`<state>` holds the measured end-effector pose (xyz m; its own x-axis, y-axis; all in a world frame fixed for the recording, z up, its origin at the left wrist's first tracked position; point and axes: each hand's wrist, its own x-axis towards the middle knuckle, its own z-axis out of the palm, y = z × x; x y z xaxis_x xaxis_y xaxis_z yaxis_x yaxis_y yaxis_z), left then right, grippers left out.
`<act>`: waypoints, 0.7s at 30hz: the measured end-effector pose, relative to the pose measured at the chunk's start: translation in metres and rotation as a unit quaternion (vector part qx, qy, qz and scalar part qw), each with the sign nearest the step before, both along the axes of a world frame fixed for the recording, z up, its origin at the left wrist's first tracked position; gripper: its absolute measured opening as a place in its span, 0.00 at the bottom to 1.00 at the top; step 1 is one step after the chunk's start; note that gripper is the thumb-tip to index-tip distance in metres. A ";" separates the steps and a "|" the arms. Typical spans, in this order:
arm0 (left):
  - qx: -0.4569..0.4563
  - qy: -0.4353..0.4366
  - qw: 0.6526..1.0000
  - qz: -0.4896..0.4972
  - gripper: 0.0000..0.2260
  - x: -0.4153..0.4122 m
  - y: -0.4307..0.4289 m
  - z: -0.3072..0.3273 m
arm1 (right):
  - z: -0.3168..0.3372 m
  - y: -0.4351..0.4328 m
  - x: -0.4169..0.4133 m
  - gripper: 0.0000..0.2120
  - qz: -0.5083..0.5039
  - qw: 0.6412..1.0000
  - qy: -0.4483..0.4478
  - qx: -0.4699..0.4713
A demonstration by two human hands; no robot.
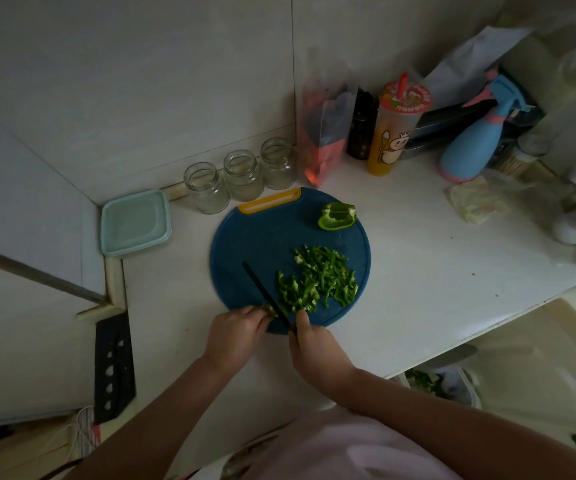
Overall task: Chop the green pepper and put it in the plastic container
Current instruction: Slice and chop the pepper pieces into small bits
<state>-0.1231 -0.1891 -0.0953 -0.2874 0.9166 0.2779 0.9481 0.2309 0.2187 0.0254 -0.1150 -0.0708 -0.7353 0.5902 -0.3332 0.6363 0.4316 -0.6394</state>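
A round blue cutting board (pixel 245 244) lies on the white counter. On its near right part is a heap of chopped green pepper strips (pixel 321 280). An uncut pepper chunk (pixel 337 216) sits at the board's far right. My left hand (pixel 236 332) pinches a small pepper piece (pixel 270 310) at the board's near edge. My right hand (pixel 314 348) grips a black knife (pixel 266 294), its blade running along the piece. A pale green plastic container (pixel 135 222) with its lid on stands left of the board.
Three empty glass jars (pixel 240 174) line the wall behind the board. A drink cup (pixel 392 133), dark bottle, bags and a blue spray bottle (pixel 470 140) crowd the back right. A black cleaver (pixel 113 368) lies at the left. The counter edge drops off at the near right.
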 end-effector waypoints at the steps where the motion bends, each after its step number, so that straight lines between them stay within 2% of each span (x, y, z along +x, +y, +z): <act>1: 0.000 0.003 1.000 0.000 0.14 0.000 0.000 0.000 | -0.001 -0.001 0.000 0.10 0.005 1.000 -0.003 0.008; 10: 0.019 0.022 1.000 -0.005 0.13 0.000 0.002 -0.002 | -0.005 -0.002 -0.007 0.10 -0.010 1.000 0.006 -0.018; 17: 0.029 0.018 0.999 -0.011 0.13 -0.002 -0.003 -0.010 | -0.006 0.000 -0.008 0.14 0.018 1.000 -0.008 -0.009; 21: 0.035 0.017 0.999 -0.030 0.11 -0.005 -0.005 -0.014 | -0.005 0.005 -0.011 0.11 0.044 0.999 -0.023 -0.012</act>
<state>-0.1284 -0.1945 -0.1089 -0.2211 0.9103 0.3499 0.9671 0.1582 0.1994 0.0140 -0.1100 -0.0760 -0.7669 0.5160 -0.3815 0.6263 0.4722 -0.6203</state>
